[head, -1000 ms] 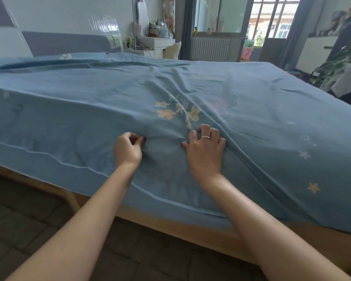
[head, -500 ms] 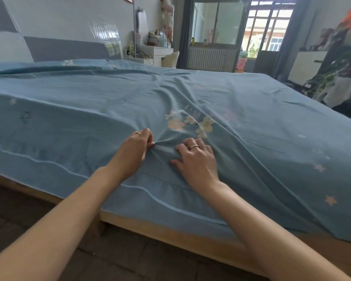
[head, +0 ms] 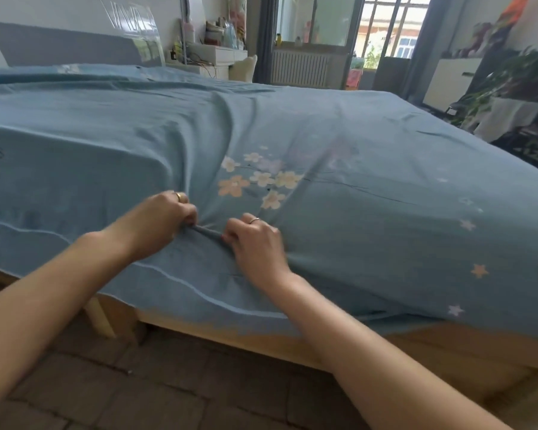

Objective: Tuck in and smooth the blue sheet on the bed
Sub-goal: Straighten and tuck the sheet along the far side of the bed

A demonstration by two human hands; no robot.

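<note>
The blue sheet (head: 370, 144) with a flower print covers the whole bed and hangs over its near side, a pale piped line running along the overhang. My left hand (head: 159, 223) and my right hand (head: 255, 243) sit close together at the near edge of the mattress, just below the flowers. Both have their fingers closed on a small ridge of sheet pinched up between them. Long creases run from that pinch up across the bed. Each hand wears a ring.
The wooden bed frame (head: 448, 346) shows under the overhang, with a leg (head: 98, 318) at the left. A grey headboard (head: 59, 46) stands at the far left, a cluttered white side table (head: 212, 57) behind it. Plants (head: 510, 85) crowd the far right; brick floor below.
My hands have drawn closer together and gathered a fold of sheet between them. The overhang has pulled up at the middle, and the view has tilted left.
</note>
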